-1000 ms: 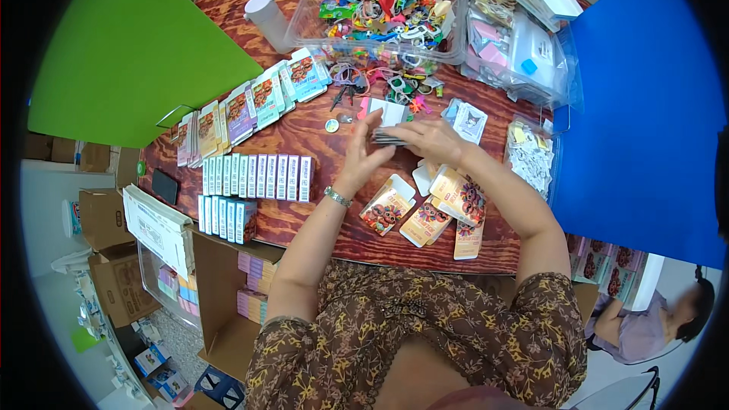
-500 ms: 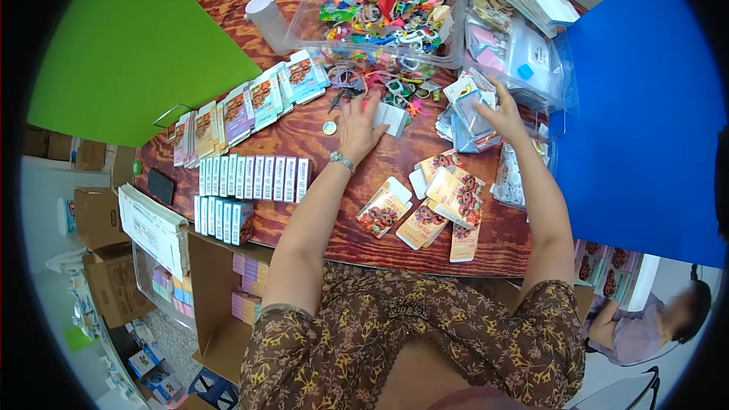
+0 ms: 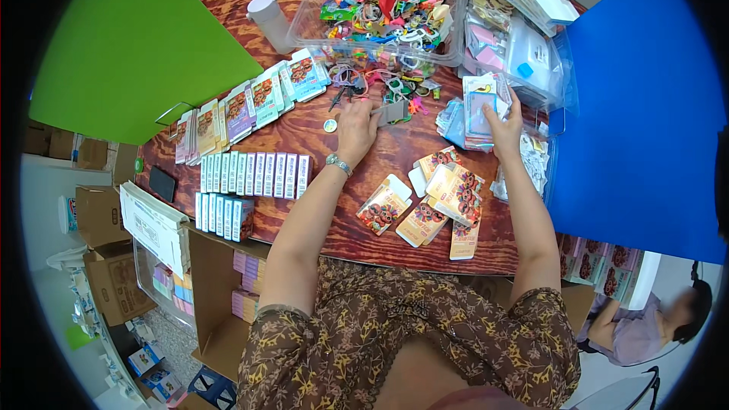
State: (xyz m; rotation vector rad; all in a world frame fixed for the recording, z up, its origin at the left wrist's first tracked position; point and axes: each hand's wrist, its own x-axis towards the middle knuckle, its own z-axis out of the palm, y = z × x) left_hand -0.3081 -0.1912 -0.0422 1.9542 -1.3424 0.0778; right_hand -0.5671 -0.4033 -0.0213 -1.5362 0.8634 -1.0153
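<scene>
Near the middle of the table, my left hand is closed, its thumb side against a small flat grey packet that sticks out to the right. Its fingertips are next to a heap of small colourful toys. To the right, my right hand is wrapped round the edge of a stack of flat picture cards, thumb on top. More light-blue packets lie beside that stack on its left. A small round disc lies just left of my left hand.
A clear bin of mixed trinkets stands at the back, beside a white-lidded bottle. Flat cartons and upright boxes line the left. Orange cartons lie in front. Green and blue panels flank the table.
The cards under my right hand are now squared up and gripped at the right edge. My left hand has curled its fingers, and the small packet has tilted.
</scene>
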